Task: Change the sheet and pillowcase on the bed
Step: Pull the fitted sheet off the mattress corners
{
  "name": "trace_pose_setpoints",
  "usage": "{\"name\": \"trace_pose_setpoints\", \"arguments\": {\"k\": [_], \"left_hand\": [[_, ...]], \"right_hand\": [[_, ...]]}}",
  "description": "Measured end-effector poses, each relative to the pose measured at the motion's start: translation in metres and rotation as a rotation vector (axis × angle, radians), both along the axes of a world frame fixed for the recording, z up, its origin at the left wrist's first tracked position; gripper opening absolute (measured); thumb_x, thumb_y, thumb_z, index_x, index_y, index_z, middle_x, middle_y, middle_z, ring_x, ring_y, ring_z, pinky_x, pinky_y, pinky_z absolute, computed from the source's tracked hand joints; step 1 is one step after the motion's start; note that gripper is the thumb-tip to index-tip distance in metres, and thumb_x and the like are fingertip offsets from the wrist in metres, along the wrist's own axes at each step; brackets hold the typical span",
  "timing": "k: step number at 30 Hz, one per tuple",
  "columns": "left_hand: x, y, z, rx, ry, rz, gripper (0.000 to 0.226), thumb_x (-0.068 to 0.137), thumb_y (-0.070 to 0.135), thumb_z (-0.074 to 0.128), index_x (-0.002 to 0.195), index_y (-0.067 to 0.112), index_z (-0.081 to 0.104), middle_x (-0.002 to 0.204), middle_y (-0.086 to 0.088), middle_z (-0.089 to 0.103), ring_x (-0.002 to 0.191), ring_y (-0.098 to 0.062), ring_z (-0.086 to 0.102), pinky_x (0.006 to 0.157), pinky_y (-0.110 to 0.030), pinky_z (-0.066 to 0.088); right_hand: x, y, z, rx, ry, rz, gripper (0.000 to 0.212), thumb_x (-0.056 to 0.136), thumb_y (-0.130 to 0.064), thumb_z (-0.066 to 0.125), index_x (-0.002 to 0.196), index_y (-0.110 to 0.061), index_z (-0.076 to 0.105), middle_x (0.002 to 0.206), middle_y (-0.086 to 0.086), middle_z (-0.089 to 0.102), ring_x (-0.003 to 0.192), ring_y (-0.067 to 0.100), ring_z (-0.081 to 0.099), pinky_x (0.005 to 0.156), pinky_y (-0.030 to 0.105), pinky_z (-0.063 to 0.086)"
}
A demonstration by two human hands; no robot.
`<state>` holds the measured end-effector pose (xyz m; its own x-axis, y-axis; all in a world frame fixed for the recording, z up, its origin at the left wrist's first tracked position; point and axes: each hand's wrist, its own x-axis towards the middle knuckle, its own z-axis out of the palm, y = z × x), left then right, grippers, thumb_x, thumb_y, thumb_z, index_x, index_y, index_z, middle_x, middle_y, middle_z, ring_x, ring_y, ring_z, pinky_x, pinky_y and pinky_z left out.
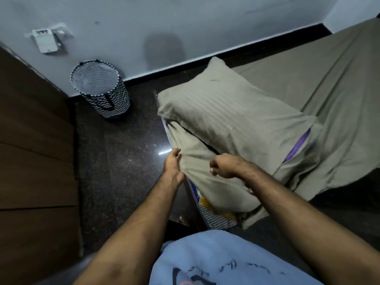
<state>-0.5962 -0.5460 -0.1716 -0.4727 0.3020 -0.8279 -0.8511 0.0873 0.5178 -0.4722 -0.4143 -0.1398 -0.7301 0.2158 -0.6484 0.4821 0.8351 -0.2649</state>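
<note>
Head view, taken looking down from beside the bed corner: a pale blue shirt point(205, 262) with dark printed lettering fills the lower edge, and both bare forearms reach forward from it. Left hand point(173, 165) lies at the left edge of the olive sheet point(207, 182) where the cloth hangs over the mattress corner; its fingers are curled round that edge and appear to grip it, though the fingertips are hidden behind the fold. Right hand point(223, 166) is closed into a loose fist above the same stretch of cloth, knuckles toward the left hand; whether it pinches any fabric cannot be told. Below the hands the sheet is bunched and untucked, exposing the mattress point(207, 214) side with its striped border and a blue and yellow print. Just beyond the hands, a pillow point(232, 118) in a striped olive pillowcase rests at the head of the bed, lying across the corner; a purple strip point(298, 146) shows at its open right end. Farther right, the sheet spreads over the bed surface with long creases. Dark speckled floor point(117, 161) lies to the left, bordered by a brown wooden panel point(35, 140). Against the far wall stands a zigzag-patterned basket point(102, 89), and a white switch plate point(48, 38) is mounted above it.
</note>
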Motion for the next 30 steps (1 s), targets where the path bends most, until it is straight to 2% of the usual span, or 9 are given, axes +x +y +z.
{"name": "trace_pose_setpoints", "arguments": {"k": [3, 5, 9, 12, 16, 20, 23, 26, 30], "left_hand": [[-0.003, -0.008, -0.003, -0.079, 0.024, 0.01, 0.025, 0.101, 0.014, 0.048, 0.092, 0.004, 0.069, 0.074, -0.011, 0.074, 0.066, -0.025, 0.069, 0.057, -0.035, 0.057], [-0.001, -0.018, -0.009, -0.103, -0.007, -0.05, 0.03, 0.105, 0.014, 0.042, 0.09, 0.005, 0.065, 0.065, -0.007, 0.072, 0.07, -0.024, 0.065, 0.064, -0.037, 0.055], [-0.014, -0.035, -0.024, -0.069, 0.087, -0.243, 0.019, 0.104, 0.013, 0.044, 0.111, 0.013, 0.062, 0.086, -0.007, 0.072, 0.068, -0.018, 0.066, 0.052, -0.025, 0.053], [-0.033, -0.039, -0.035, 0.016, 0.163, -0.427, 0.025, 0.101, 0.007, 0.048, 0.12, 0.018, 0.061, 0.103, -0.012, 0.071, 0.079, -0.019, 0.066, 0.06, -0.028, 0.054], [-0.064, -0.059, -0.041, 0.123, 0.051, -0.737, 0.02, 0.1, 0.009, 0.054, 0.094, 0.027, 0.06, 0.086, -0.005, 0.064, 0.071, -0.017, 0.058, 0.056, -0.028, 0.054], [-0.095, -0.079, -0.04, 0.214, 0.005, -0.954, 0.018, 0.101, 0.007, 0.054, 0.098, 0.025, 0.054, 0.089, -0.004, 0.066, 0.072, -0.015, 0.066, 0.058, -0.025, 0.056], [-0.116, -0.094, -0.042, 0.246, 0.004, -1.016, 0.017, 0.101, 0.007, 0.054, 0.099, 0.024, 0.054, 0.086, -0.002, 0.065, 0.073, -0.013, 0.064, 0.059, -0.023, 0.055], [-0.133, -0.104, -0.043, 0.235, 0.014, -1.011, 0.018, 0.102, 0.006, 0.05, 0.095, 0.022, 0.056, 0.081, 0.003, 0.069, 0.074, -0.009, 0.067, 0.063, -0.023, 0.051], [-0.165, -0.099, -0.046, 0.082, -0.003, -0.803, 0.021, 0.104, 0.01, 0.042, 0.1, 0.019, 0.06, 0.081, 0.003, 0.075, 0.074, -0.011, 0.067, 0.056, -0.021, 0.046]], "right_hand": [[-0.028, 0.009, -0.004, -0.061, 0.087, -0.117, 0.015, 0.096, -0.028, 0.058, 0.099, -0.023, 0.071, 0.109, 0.008, 0.071, 0.104, 0.028, 0.065, 0.082, 0.032, 0.05], [-0.051, 0.007, -0.006, -0.045, 0.158, -0.163, 0.015, 0.097, -0.027, 0.059, 0.1, -0.019, 0.071, 0.109, 0.01, 0.071, 0.104, 0.029, 0.065, 0.079, 0.03, 0.047], [-0.108, -0.014, -0.017, -0.077, 0.219, -0.262, 0.026, 0.098, -0.032, 0.058, 0.108, -0.012, 0.071, 0.11, 0.013, 0.071, 0.106, 0.031, 0.065, 0.084, 0.034, 0.049], [-0.149, -0.034, -0.035, -0.023, 0.079, -0.237, 0.041, 0.101, -0.036, 0.051, 0.123, -0.003, 0.064, 0.125, 0.019, 0.066, 0.116, 0.034, 0.061, 0.089, 0.034, 0.046], [-0.195, -0.055, -0.054, 0.015, -0.091, -0.26, 0.049, 0.104, -0.038, 0.048, 0.132, 0.002, 0.056, 0.134, 0.024, 0.059, 0.124, 0.036, 0.057, 0.095, 0.034, 0.046], [-0.237, -0.074, -0.054, 0.031, -0.167, -0.255, 0.046, 0.1, -0.036, 0.059, 0.126, 0.001, 0.059, 0.128, 0.02, 0.064, 0.119, 0.034, 0.06, 0.092, 0.034, 0.048], [-0.258, -0.088, -0.052, 0.086, -0.217, -0.262, 0.033, 0.096, -0.022, 0.061, 0.124, -0.003, 0.063, 0.128, 0.017, 0.064, 0.119, 0.034, 0.061, 0.093, 0.037, 0.05], [-0.261, -0.094, -0.046, 0.19, -0.199, -0.262, 0.033, 0.099, -0.018, 0.047, 0.128, -0.013, 0.062, 0.133, 0.013, 0.062, 0.122, 0.034, 0.06, 0.094, 0.039, 0.05], [-0.243, -0.097, -0.039, 0.209, -0.188, -0.111, 0.032, 0.102, -0.022, 0.039, 0.13, -0.019, 0.055, 0.126, 0.016, 0.063, 0.115, 0.035, 0.063, 0.087, 0.039, 0.051]]}}
